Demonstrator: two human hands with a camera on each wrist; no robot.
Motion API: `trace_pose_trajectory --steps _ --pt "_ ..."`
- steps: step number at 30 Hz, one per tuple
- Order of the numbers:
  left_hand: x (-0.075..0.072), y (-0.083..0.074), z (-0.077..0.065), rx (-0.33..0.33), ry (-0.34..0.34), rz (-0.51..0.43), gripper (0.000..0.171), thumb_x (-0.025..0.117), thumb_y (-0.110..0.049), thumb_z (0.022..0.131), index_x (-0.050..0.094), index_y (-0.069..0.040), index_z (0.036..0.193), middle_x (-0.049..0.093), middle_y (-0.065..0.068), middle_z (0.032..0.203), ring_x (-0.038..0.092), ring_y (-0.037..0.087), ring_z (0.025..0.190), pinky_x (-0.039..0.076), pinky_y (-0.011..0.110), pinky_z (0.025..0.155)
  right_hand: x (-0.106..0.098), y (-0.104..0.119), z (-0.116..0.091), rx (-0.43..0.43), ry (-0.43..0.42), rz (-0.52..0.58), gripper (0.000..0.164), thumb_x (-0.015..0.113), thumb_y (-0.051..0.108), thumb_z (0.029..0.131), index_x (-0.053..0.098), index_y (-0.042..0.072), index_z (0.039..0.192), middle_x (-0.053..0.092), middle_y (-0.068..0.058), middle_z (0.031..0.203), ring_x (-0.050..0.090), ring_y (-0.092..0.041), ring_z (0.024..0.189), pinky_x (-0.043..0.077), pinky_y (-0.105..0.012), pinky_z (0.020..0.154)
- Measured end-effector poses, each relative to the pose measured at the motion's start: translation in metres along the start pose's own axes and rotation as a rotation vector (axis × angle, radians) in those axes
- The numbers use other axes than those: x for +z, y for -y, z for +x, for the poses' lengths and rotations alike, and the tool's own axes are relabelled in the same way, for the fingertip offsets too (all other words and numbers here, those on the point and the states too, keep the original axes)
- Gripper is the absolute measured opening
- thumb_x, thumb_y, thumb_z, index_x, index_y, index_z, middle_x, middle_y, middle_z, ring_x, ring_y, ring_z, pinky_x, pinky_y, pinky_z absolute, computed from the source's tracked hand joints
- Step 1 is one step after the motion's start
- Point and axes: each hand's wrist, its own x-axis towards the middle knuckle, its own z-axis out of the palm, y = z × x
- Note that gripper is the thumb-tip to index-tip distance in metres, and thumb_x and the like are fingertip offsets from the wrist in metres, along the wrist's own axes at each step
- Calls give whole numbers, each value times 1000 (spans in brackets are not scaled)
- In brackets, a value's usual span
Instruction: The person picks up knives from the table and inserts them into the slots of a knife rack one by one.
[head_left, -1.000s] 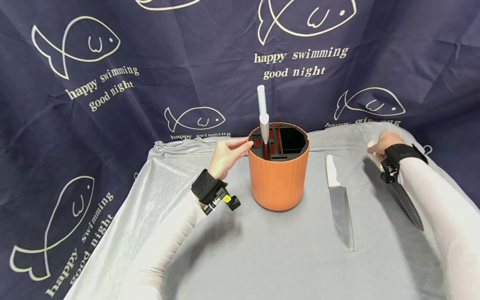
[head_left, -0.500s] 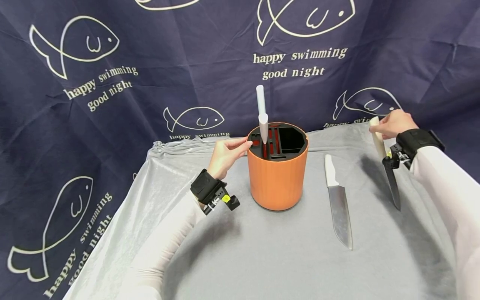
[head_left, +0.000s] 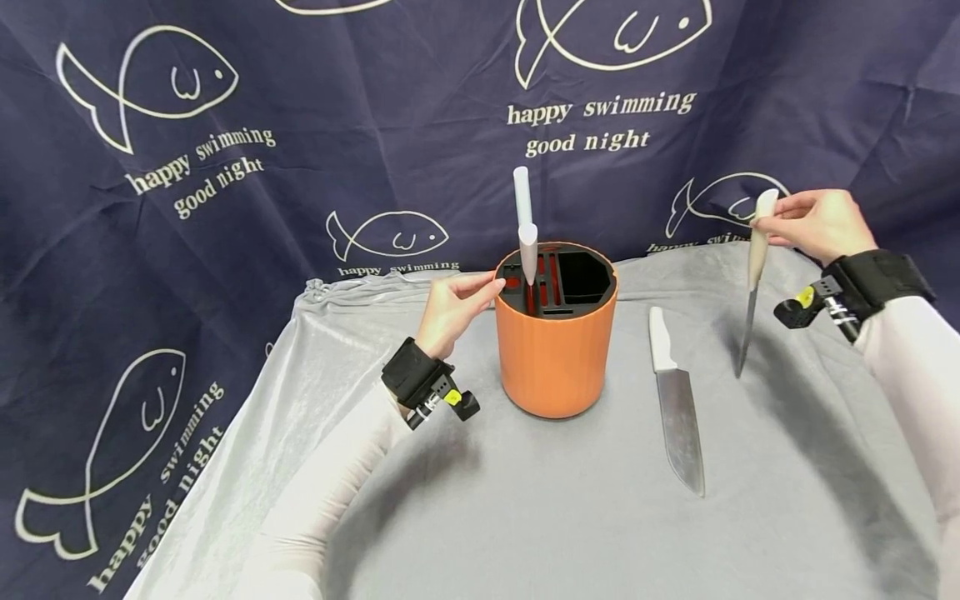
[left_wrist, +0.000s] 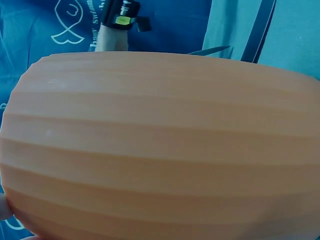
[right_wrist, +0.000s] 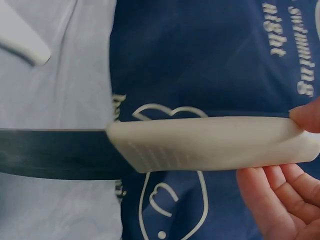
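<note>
The right hand [head_left: 821, 223] holds a long, cream-handled metal knife [head_left: 757, 268], with the thumb on one side of the handle and fingers on the other. The knife hangs down from the hand, well to the right of the black-topped, round orange pot [head_left: 553, 362]. I cannot tell if its tip touches the cloth-covered grey bench [head_left: 585, 508]. The left hand [head_left: 455, 312] touches the pot's rim on the left side. Some of its fingers are hidden, so I cannot tell if it pinches the rim or just rests there.

In the left wrist view, the pot's orange wall fills most of the space and hides what is behind it. In the right wrist view, the blade is cut off at one edge and the hand at the other.

The pot's top has thin slots and one big hole, with red showing inside. Pale, stick-like shapes [head_left: 528, 246] poke up from it; I cannot tell if they are one thing or two. A white-handled, wide grey knife [head_left: 678, 408] lies just right of the pot
</note>
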Motion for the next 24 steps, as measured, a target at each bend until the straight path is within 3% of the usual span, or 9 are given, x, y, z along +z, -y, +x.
trace_pose_trajectory --steps 3,10,24 --pt "0 1 -1 25 -9 27 34 68 -11 90 66 4 121 67 22 115 69 21 99 58 32 86 0 3 -6 -8 1 192 26 68 6 87 63 28 75 64 20 66 63 6 60 54 -10 57" --pt "1 3 -2 36 -9 22 36 68 -13 91 65 5 122 67 21 117 66 30 107 57 30 88 10 3 -23 -68 32 699 21 64 -13 84 71 6 84 73 0 76 70 -7 68 58 -19 63" --pt "1 5 -7 42 -20 37 36 67 -16 92 65 4 121 67 21 117 66 29 107 56 28 90 31 15 -52 -191 165 897 27 53 -21 87 71 -5 98 75 -10 90 72 -14 82 59 -26 74"
